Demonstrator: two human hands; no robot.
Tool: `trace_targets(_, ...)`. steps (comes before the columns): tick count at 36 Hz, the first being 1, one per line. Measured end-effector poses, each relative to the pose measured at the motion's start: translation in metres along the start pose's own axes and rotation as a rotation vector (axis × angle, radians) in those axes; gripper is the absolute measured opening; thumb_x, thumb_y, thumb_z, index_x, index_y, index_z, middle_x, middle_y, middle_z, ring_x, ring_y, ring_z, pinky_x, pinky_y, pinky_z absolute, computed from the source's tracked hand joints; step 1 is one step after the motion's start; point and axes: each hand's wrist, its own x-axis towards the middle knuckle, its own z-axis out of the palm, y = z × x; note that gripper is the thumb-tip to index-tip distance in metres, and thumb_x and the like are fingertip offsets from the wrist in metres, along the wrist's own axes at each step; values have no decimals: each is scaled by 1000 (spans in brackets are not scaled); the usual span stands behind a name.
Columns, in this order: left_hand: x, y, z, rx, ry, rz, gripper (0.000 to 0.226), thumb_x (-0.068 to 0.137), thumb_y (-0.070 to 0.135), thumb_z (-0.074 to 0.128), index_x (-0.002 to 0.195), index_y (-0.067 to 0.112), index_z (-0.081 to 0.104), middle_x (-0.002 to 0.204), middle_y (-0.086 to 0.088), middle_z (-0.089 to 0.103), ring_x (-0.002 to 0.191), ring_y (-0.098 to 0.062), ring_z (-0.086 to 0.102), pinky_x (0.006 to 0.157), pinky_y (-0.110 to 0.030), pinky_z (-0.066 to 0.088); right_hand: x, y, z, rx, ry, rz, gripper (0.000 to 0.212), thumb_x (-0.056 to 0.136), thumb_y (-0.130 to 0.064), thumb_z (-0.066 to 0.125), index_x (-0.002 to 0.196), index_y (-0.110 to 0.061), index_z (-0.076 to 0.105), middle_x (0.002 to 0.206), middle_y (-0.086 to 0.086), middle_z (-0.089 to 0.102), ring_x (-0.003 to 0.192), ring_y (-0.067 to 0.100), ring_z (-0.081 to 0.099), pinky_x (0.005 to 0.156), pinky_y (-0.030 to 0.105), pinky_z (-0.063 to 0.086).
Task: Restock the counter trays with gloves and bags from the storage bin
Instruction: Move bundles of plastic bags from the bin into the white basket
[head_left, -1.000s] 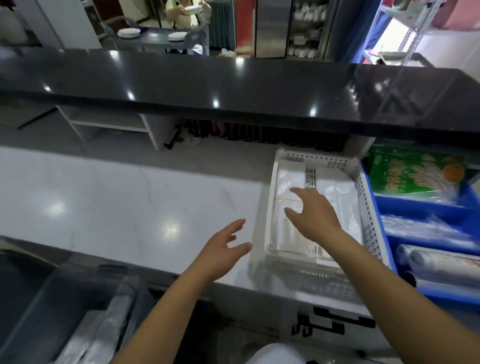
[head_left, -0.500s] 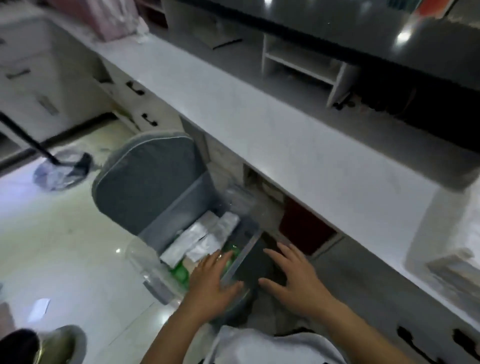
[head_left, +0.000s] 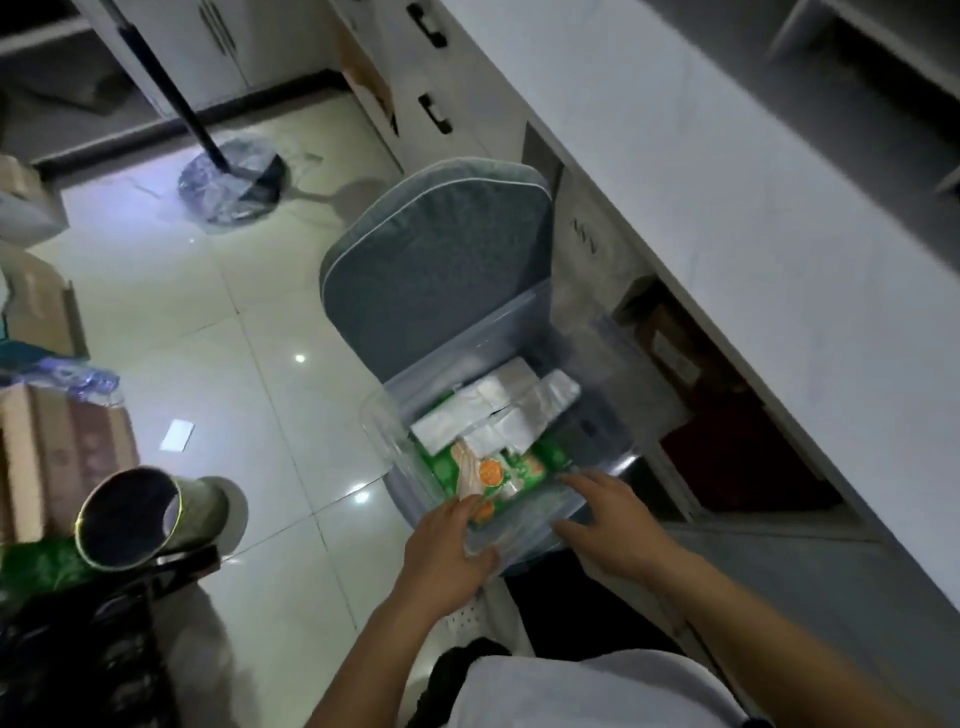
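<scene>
Reaching down toward the floor, both hands are at the near end of a clear plastic storage bin (head_left: 395, 452) that sits on pale floor tiles (head_left: 270, 374) beside the white desk (head_left: 727, 218). The left hand (head_left: 447, 551) is at the bin's near rim, its thumb curled over the edge and its other fingers hidden behind the clear plastic, so it seems to grip the rim. Just beyond its fingers lies a green glove packet (head_left: 493, 470) with an orange spot printed on it. The right hand (head_left: 608, 525) is over the bin's near right corner with its fingers spread wide and fairly straight, holding nothing; whether it touches the rim I cannot tell. Farther back in the bin, several white packets (head_left: 498, 410) are stacked side by side, partly over the green one. A grey cushion (head_left: 441, 265) stands upright against the bin's far end. Open cupboard space shows under the desk to the right. Across the floor to the far left, a mop (head_left: 234, 182) with a dark handle rests on the tiles, with cardboard boxes (head_left: 57, 457) along the left edge and a shiny metal cup (head_left: 150, 514) in the near left corner.
</scene>
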Motion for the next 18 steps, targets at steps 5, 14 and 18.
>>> trace_targets(5, 30, 6, -3, 28, -46, -86, 64, 89, 34, 64, 147, 23, 40, 144, -1, 47, 133, -22, 43, 105, -30, 37, 72, 3, -6, 119, -71, 18, 58, 85, -36, 69, 137, -16, 54, 141, 14, 53, 128, 30, 51, 104, 33, 40)
trace_targets(14, 129, -11, 27, 32, -145, -293, 66, 90, 30, 64, 149, 18, 38, 153, -10, 39, 138, -28, 38, 112, -37, 33, 216, 40, 27, 429, -169, 250, 41, 85, -34, 68, 120, -11, 66, 119, 13, 67, 111, 30, 63, 81, 29, 47)
trace_targets(18, 186, -22, 47, 133, -123, -260, 68, 87, 32, 65, 149, 19, 38, 151, -12, 41, 135, -33, 41, 107, -42, 38, 268, 60, 48, 771, -97, 564, 40, 86, -22, 70, 120, -3, 64, 109, 13, 69, 91, 24, 65, 74, 31, 52)
